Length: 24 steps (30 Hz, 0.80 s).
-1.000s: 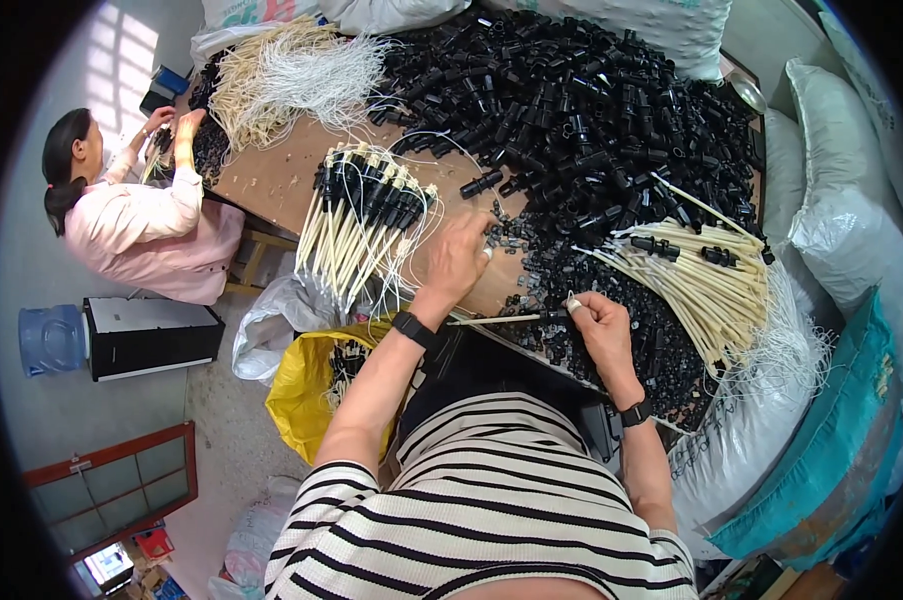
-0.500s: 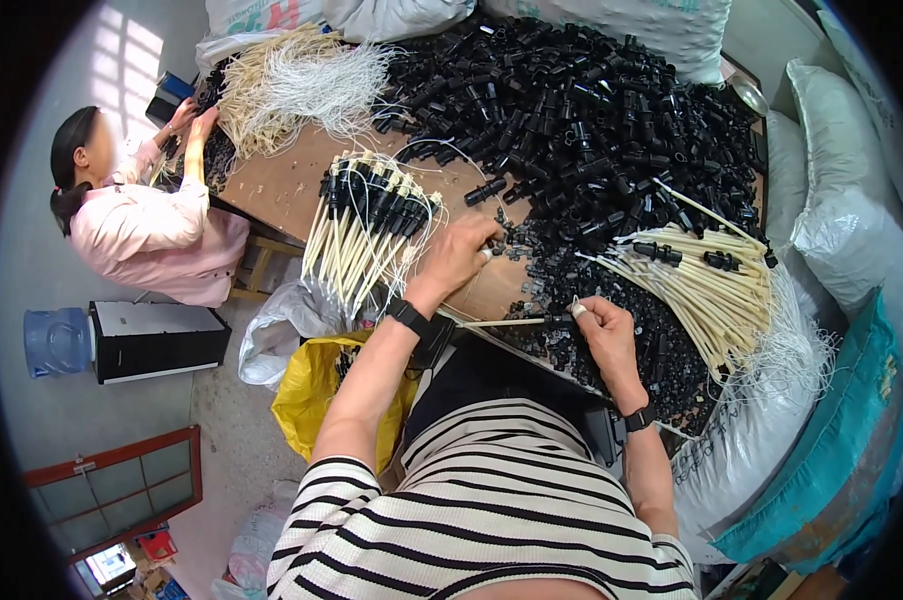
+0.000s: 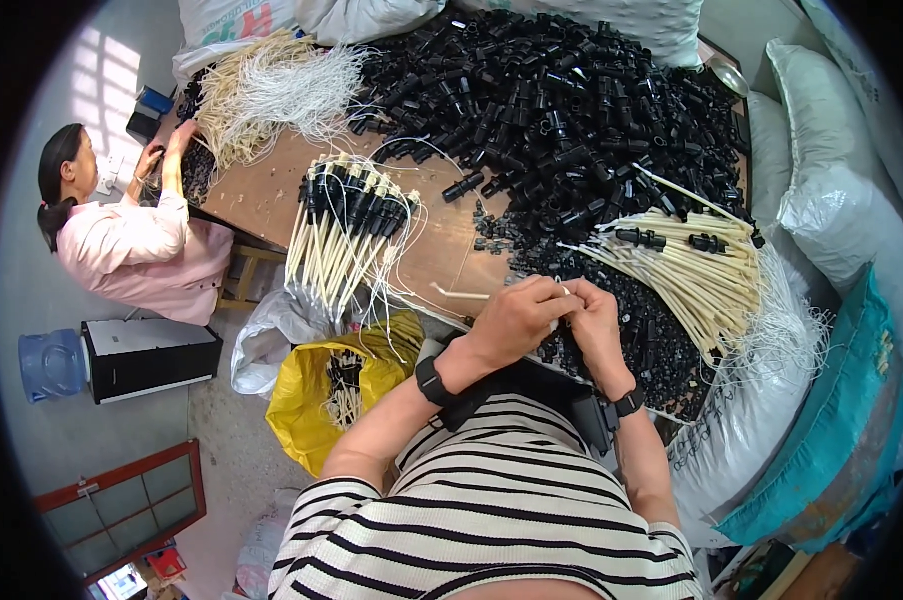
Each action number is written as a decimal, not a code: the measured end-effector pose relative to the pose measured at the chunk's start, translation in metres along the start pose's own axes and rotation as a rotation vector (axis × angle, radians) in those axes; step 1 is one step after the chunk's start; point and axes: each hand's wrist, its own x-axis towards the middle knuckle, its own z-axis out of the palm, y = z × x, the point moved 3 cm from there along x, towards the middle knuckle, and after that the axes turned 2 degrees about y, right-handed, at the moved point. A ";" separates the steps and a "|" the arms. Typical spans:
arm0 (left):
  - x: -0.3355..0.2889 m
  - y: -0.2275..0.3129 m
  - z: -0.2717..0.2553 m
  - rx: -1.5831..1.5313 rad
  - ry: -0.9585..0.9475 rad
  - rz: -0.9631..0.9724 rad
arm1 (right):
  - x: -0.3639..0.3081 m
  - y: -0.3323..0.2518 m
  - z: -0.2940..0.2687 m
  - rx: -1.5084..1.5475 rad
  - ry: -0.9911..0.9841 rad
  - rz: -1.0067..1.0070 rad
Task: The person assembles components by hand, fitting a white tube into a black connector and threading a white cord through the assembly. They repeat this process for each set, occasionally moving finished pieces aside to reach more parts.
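My left hand (image 3: 521, 315) and my right hand (image 3: 596, 322) meet over the table's near edge, fingers pinched together. What sits between the fingertips is too small and covered to make out. A cream stick (image 3: 461, 295) sticks out to the left from behind my left hand; its other end is hidden. Below and right of my hands spreads a heap of small black clips (image 3: 661, 345). To the left lies a bundle of cream sticks with black tube fittings and white strings (image 3: 356, 225). On the right is a pile of cream sticks (image 3: 686, 280), with two black fittings on top.
A large mound of black fittings (image 3: 551, 110) covers the table's far side. Strung sticks (image 3: 261, 100) lie far left, near a co-worker in a pink shirt (image 3: 136, 245). A yellow bag (image 3: 306, 400) stands below left; white sacks (image 3: 836, 170) and a teal sack (image 3: 826, 430) line the right.
My left hand has left the small black clips and come right and nearer to meet my right hand. The cream stick has shifted left and slightly away. The view has moved a little.
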 end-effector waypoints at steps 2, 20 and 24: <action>-0.003 0.000 0.002 0.080 0.032 0.019 | -0.001 0.002 0.003 0.026 0.003 -0.005; -0.018 -0.027 0.005 -0.601 0.214 -0.734 | -0.027 -0.028 0.016 -0.762 0.257 -0.786; -0.022 -0.037 -0.002 -0.309 0.212 -0.604 | -0.028 -0.025 0.012 -0.488 0.188 -0.683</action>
